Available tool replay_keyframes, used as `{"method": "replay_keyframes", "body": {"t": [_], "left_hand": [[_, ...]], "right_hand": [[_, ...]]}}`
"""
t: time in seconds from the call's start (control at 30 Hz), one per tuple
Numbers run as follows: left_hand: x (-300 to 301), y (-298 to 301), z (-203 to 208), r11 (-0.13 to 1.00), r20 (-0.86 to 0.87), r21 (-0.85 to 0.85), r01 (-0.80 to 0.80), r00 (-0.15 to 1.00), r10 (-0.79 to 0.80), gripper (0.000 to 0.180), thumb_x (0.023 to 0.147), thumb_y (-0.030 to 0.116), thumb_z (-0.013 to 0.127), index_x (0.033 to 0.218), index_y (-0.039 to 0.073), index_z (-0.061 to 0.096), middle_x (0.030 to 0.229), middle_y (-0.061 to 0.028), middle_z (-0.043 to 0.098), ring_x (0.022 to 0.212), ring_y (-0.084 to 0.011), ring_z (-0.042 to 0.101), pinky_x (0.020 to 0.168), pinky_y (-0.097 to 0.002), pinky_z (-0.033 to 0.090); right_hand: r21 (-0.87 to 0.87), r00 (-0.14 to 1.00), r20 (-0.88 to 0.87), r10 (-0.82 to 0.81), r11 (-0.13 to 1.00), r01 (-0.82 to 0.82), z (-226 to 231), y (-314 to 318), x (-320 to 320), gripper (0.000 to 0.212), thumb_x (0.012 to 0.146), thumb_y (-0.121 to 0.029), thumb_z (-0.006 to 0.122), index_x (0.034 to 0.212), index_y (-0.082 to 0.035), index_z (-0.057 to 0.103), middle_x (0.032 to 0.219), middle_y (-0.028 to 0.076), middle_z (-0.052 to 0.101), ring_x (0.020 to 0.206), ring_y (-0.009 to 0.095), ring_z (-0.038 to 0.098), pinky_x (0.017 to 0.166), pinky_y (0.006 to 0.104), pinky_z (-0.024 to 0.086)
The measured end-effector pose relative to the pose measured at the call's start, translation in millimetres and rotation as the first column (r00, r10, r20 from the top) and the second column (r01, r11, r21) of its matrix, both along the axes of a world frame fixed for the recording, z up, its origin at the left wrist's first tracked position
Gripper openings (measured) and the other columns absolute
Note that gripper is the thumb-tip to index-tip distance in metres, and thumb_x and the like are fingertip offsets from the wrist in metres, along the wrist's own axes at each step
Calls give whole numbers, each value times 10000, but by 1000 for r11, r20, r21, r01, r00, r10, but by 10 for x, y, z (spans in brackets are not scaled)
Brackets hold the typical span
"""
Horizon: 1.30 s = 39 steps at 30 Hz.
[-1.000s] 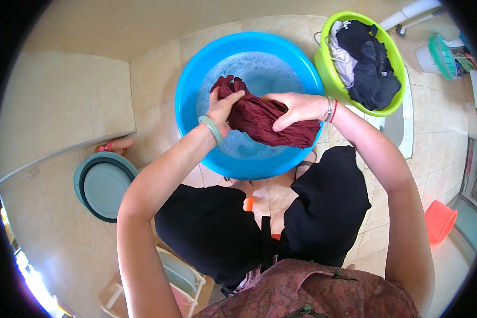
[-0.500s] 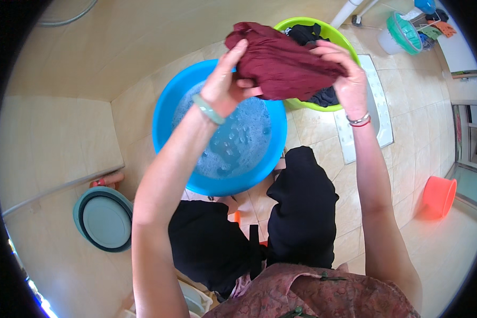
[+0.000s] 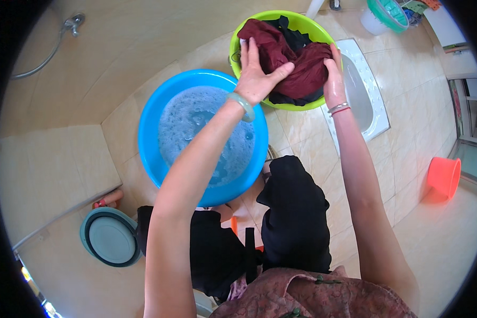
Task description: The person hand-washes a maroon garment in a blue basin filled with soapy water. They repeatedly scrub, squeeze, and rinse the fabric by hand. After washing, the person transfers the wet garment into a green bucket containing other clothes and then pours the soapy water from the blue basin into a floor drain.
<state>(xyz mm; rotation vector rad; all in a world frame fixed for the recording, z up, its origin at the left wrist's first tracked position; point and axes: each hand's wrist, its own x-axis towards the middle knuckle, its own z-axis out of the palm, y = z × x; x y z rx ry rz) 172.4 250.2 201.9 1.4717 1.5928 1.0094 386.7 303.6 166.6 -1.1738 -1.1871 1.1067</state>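
A crumpled maroon garment [image 3: 310, 66] lies in the lime-green basin [image 3: 242, 79], on top of black clothes [image 3: 291, 36]. My left hand [image 3: 257, 79] rests on its left side, fingers spread and thumb stretched out across the cloth. At the garment's right edge, beside the basin's rim, my right hand [image 3: 334, 79] has fingers and thumb around the fabric. To the left stands a large blue basin [image 3: 150, 132] of foamy water [image 3: 196, 114]; my left forearm passes over it.
A white squat toilet [image 3: 379, 114] is set in the tiles right of the green basin. An orange-red tub [image 3: 442, 177] stands far right, a lined bin [image 3: 379, 21] at the upper right. A grey-green folding basin [image 3: 111, 238] is at the left; a shower hose [image 3: 42, 69] hangs on the wall.
Both hands have lowered the maroon garment from mid-air above the basins into the green basin. My left hand's fingers have spread out over it. The view has shifted a little.
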Motion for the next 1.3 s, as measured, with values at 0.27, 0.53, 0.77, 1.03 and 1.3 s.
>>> {"method": "replay_keyframes", "body": {"t": [0.27, 0.53, 0.77, 1.03, 1.3], "left_hand": [[339, 451, 119, 947, -366, -271, 171, 892, -266, 1100, 626, 557, 687, 1533, 272, 133, 1596, -148, -34, 1406, -535, 62, 1145, -554, 165], [567, 652, 46, 934, -516, -342, 108, 809, -282, 1035, 626, 578, 653, 1517, 312, 200, 1605, -102, 18, 1407, -526, 102, 1124, -592, 181], [468, 468, -166, 998, -432, -33, 52, 900, -61, 981, 646, 499, 752, 1474, 264, 281, 1573, -164, 132, 1397, -466, 214, 1112, -562, 244], [-11, -201, -79, 896, -172, 442, 34, 984, 47, 479, 805, 285, 746, 1242, 166, 590, 1429, -194, 430, 1282, -355, 462, 1051, -410, 396], [-808, -937, -217, 984, 184, -125, -129, 971, 151, 465, 976, 420, 490, 1331, 124, 543, 1313, -138, 570, 1213, -244, 537, 1020, -327, 397]], "right_hand": [[172, 920, 379, 96, 970, -172, -150, 490, -269, 519, 900, -169, 373, 1408, -70, 411, 1533, 176, 261, 1438, 379, 151, 1181, 414, 116], [194, 904, 428, -26, 979, -64, -591, 747, -290, 496, 818, -133, 404, 1286, -26, 526, 1435, 223, 394, 1324, 399, 350, 1130, 428, 260], [160, 834, 551, -9, 982, -95, -486, 671, -266, 515, 837, -149, 407, 1331, -34, 493, 1452, 228, 369, 1345, 376, 348, 1137, 406, 256], [193, 802, 597, -4, 971, -139, -502, 658, -88, 543, 856, -136, 417, 1386, -18, 414, 1449, 233, 381, 1360, 351, 348, 1132, 366, 265], [352, 646, 674, -357, 925, 144, -118, 321, -267, 486, 893, -175, 480, 1359, -42, 448, 1384, 221, 463, 1282, 378, 432, 1079, 431, 344]]}}
